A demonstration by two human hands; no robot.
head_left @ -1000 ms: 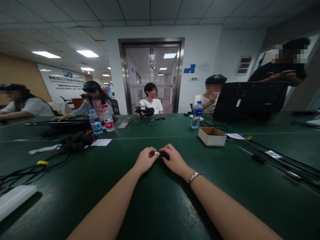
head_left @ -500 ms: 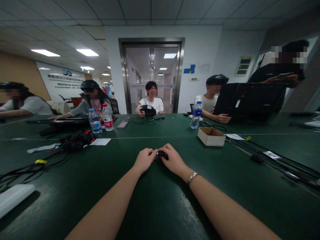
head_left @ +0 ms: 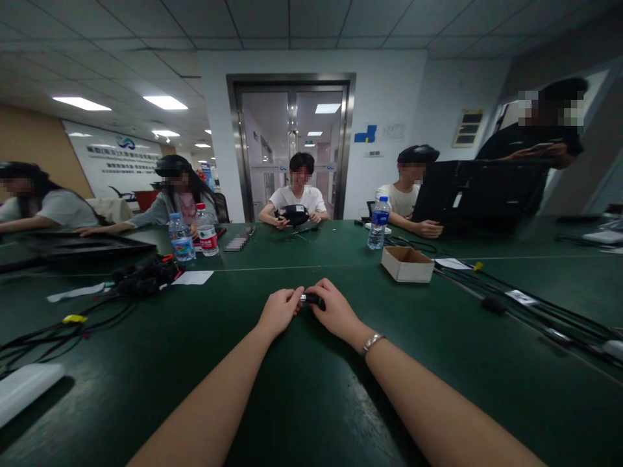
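Note:
Between my two hands, just above the green table, is a small black object with a shiny silver part at its left end. My right hand is closed round the black part, thumb and fingers curled over it. At the silver end, my left hand pinches with thumb and fingers. What exactly the object is cannot be made out, as the fingers cover part of it.
An open cardboard box lies right of my hands, beside a water bottle and long black cables. Left are two bottles, a paper, bundled cables and a white device. Several people sit or stand around.
More of the silver part shows between my hands. The view has shifted slightly. Across the table, a person has brought a second hand to a black headset; at left, a dark panel now lies lower.

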